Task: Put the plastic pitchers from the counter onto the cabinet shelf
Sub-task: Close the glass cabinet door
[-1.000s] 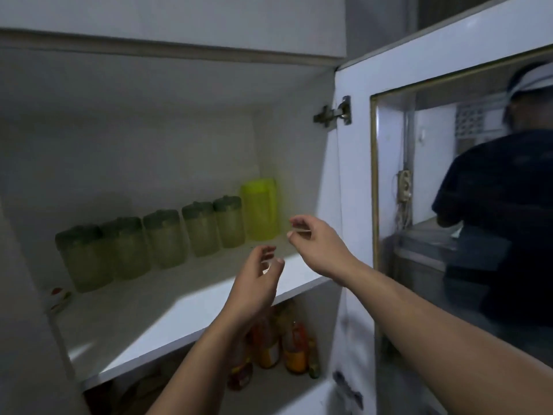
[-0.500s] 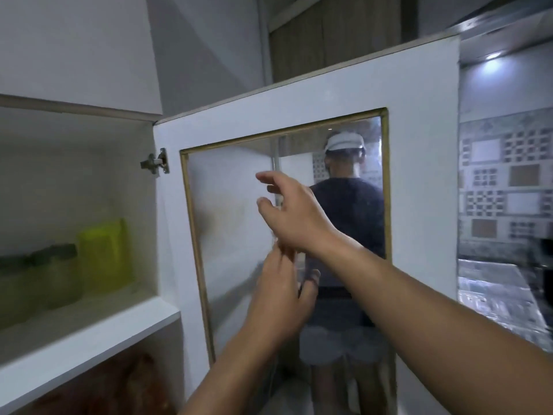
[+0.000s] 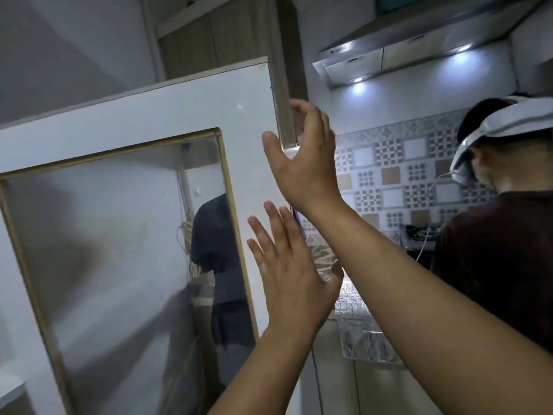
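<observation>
White cabinet door (image 3: 167,115) with one glass pane, two empty hands raised, left hand (image 3: 287,274) flat, right hand (image 3: 302,163) cupped

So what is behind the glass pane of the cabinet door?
The glass pane mostly shows a reflection of a person in a dark shirt. What is behind it cannot be made out. No pitchers or shelf are in view.

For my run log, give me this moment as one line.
right hand at cabinet door edge | left hand open beside it | pitchers out of view
</observation>
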